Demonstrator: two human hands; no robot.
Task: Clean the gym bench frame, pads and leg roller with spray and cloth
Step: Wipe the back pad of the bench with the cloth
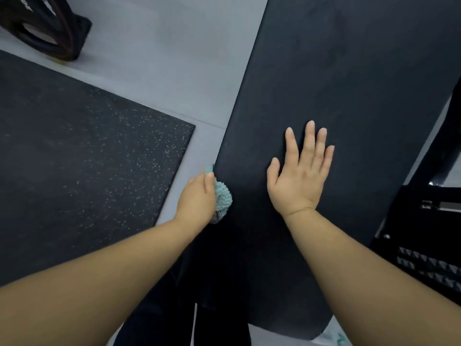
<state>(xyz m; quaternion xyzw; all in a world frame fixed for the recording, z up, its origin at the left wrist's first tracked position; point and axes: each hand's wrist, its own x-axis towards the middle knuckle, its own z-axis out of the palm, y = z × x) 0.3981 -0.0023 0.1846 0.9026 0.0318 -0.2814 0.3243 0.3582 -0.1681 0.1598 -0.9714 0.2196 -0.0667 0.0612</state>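
A long black bench pad (336,71) runs from the bottom centre up to the top right. My left hand (197,198) grips a bunched teal cloth (222,196) and holds it against the pad's left side edge. My right hand (301,171) lies flat on top of the pad with its fingers spread and straight. No spray bottle is in view.
A black speckled rubber mat (74,158) covers the grey floor (162,58) on the left. Dark weight plates on a stand (47,28) sit at the top left. A black metal frame with a ridged footplate (429,245) stands at the right, close to the pad.
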